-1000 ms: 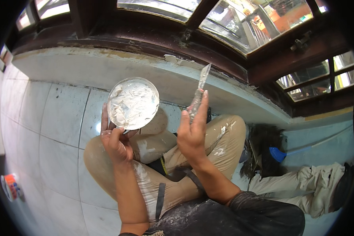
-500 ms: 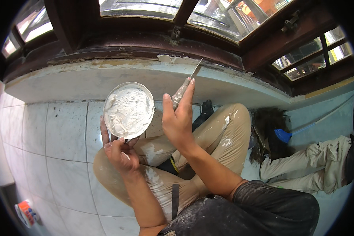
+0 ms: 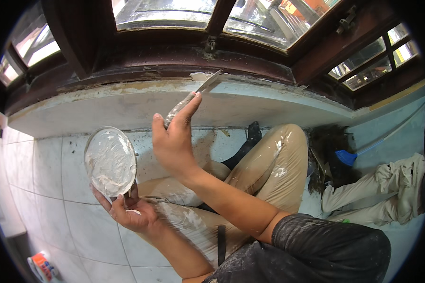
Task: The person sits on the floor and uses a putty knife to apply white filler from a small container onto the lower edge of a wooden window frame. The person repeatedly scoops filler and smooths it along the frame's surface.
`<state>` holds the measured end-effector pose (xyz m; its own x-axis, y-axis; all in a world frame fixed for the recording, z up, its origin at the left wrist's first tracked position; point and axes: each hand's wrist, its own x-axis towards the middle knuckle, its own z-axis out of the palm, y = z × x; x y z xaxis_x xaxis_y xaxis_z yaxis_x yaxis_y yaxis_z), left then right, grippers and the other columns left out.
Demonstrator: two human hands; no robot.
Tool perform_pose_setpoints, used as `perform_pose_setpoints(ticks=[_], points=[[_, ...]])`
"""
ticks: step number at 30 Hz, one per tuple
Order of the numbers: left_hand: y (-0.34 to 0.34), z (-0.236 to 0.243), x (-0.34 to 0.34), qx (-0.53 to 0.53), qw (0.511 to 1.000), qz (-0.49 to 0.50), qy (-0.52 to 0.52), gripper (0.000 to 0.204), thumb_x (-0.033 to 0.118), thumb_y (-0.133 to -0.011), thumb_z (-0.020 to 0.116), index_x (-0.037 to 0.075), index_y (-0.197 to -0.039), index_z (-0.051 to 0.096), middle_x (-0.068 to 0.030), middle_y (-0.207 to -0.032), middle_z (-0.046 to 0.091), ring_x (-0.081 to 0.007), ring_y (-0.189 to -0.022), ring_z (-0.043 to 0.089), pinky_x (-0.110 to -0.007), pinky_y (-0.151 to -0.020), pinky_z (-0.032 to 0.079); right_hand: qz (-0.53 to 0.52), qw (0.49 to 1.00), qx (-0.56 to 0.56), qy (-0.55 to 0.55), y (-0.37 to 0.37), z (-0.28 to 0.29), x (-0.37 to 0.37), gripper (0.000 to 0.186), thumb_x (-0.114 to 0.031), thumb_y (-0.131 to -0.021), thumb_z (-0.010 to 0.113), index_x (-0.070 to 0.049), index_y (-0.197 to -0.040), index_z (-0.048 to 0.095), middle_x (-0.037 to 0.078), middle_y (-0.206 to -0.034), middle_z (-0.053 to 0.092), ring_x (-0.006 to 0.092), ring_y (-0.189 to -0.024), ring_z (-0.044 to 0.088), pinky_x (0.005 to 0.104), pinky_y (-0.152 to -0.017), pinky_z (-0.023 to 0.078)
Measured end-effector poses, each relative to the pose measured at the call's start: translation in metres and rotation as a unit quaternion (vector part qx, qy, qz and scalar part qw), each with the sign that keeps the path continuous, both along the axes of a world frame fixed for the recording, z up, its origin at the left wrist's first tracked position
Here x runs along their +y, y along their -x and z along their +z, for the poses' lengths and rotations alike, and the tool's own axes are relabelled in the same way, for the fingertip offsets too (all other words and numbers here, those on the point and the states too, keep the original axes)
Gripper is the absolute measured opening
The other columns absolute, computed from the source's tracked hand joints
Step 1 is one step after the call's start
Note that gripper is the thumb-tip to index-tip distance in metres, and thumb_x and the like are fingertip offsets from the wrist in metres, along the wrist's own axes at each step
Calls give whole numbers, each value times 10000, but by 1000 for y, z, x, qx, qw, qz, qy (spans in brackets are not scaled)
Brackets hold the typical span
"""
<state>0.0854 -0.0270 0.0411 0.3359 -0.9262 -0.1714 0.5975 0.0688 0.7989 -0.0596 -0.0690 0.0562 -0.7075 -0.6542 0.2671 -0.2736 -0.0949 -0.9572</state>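
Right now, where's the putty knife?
Head view, upper middle: the putty knife is in the right hand, blade angled up toward the window frame, above and right of the round dish.

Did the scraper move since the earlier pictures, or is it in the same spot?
Yes. The scraper has moved left: its tip is now closer to the window latch.

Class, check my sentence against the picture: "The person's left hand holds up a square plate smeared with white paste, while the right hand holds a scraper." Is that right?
Not quite: the plate is round, not square, as the head view shows. The left hand does hold it up, smeared with white paste, while the right hand holds a scraper.
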Motion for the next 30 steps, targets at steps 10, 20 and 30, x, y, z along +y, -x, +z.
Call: perform_pose_setpoints(ticks=[10, 20, 30], points=[[-3, 0, -1, 15, 1000, -2, 0, 989, 147, -858, 584, -10, -1790, 293, -315, -1723, 458, -489, -1543, 545, -616, -1228, 569, -42, 999, -17, 11, -16, 4, -34, 1085, -30, -1100, 567, 151, -1660, -345, 454, -1810, -147, 545, -1738, -115, 552, -1427, 10], [-9, -9, -2, 59, 998, -11, 15, 911, 88, -919, 580, -37, -1778, 303, -309, -1737, 435, -474, -1568, 521, -590, -1314, 502, -60, 997, -37, 41, -39, 7, -64, 1088, -41, -1113, 568, 136, -1662, -355, 465, -1804, -140, 577, -1732, -74, 553, -1427, 75], [-16, -16, -5, 64, 997, 32, 13, 824, 109, -997, 568, -27, -1772, 322, -308, -1677, 509, -470, -1511, 579, -561, -1275, 539, -13, 998, -32, 45, -61, 2, -65, 1067, -34, -1114, 544, 164, -1639, -364, 522, -1765, -137, 616, -1717, -48, 546, -1427, 101]])
